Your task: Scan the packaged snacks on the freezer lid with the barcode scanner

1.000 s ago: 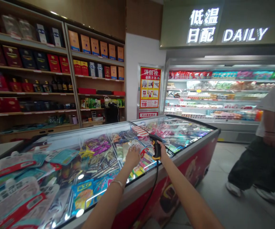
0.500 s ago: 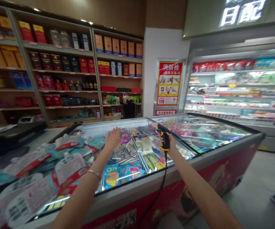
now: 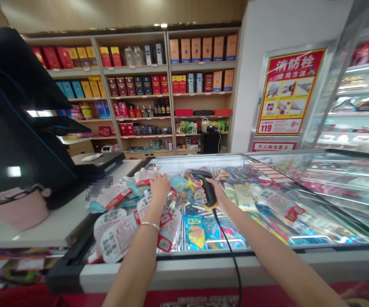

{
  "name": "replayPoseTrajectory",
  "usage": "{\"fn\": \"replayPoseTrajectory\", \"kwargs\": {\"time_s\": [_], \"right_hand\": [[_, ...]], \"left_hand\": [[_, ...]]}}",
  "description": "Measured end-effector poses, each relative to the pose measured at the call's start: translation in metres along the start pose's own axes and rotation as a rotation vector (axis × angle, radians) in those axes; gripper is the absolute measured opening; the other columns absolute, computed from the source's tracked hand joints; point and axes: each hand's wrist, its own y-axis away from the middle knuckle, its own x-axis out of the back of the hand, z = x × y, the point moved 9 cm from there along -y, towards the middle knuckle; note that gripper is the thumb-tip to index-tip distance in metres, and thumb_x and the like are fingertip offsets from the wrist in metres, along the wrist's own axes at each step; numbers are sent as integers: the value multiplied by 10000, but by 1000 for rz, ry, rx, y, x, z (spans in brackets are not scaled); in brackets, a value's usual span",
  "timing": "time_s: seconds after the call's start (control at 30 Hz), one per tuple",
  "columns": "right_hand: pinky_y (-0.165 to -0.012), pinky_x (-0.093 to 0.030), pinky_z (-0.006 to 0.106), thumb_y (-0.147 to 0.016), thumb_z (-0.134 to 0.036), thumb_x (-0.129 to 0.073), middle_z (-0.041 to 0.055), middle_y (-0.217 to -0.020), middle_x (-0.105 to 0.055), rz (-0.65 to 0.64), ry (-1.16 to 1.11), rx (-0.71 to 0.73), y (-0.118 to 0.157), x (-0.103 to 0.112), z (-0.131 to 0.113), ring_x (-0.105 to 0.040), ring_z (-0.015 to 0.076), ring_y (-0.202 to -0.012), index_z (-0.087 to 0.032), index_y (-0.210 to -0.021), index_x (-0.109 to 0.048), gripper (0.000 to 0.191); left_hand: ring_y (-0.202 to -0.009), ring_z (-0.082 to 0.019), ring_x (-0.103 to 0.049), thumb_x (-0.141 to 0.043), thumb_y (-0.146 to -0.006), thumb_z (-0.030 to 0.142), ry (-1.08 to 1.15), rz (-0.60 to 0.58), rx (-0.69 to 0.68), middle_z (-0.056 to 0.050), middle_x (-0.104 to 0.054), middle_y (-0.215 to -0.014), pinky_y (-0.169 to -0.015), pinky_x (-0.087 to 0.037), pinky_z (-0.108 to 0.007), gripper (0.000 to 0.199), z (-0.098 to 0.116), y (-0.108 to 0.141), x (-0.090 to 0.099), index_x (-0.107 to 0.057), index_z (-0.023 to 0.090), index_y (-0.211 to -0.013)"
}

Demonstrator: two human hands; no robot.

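My right hand (image 3: 214, 194) is wrapped round the grip of a black and yellow barcode scanner (image 3: 209, 192), whose head points left and whose cable hangs over the freezer's front edge. My left hand (image 3: 159, 186) rests at the right side of a heap of white, red and teal spouted pouches (image 3: 119, 232), fingers apart and touching the upper ones. A single such pouch (image 3: 282, 201) lies on the glass to the right of the scanner. Beneath the glass lid of the freezer (image 3: 184, 266), colourful packets (image 3: 195, 234) show through.
At left a counter (image 3: 59, 228) carries a dark screen terminal (image 3: 15, 115) and a pink pot-shaped container (image 3: 20, 209). Shelves of boxed bottles (image 3: 152, 85) line the back wall. A red fire-hydrant sign (image 3: 289, 91) hangs right of them, beside a lit chiller (image 3: 353, 128).
The view has turned left, bringing the terminal and counter in. My left hand has moved from over the bare glass to the pouch heap. The scanner has come left, nearer the heap.
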Motion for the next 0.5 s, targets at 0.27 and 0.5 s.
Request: {"fn": "replayPoseTrajectory", "kwargs": {"time_s": [0.27, 0.5], "right_hand": [[-384, -417, 205, -792, -360, -538, 41, -525, -581, -75, 71, -109, 21, -5, 20, -503, 119, -414, -101, -883, -675, 307], [-386, -419, 196, -800, -326, -502, 57, -588, -615, -48, 18, -73, 17, -4, 19, -502, 113, -441, -105, -855, -679, 289]], "left_hand": [[-1283, -436, -326, -438, -781, 653, 53, -56, -51, -272, -525, -1260, -1054, -150, -554, 846, 13, 2, -41, -372, 60, -1380], [-1206, -407, -422, -664, -664, 574, 174, -69, -6, -256, -503, -1238, -1006, -294, -502, 890, 8, -11, -42, -392, 83, -1354]]}}
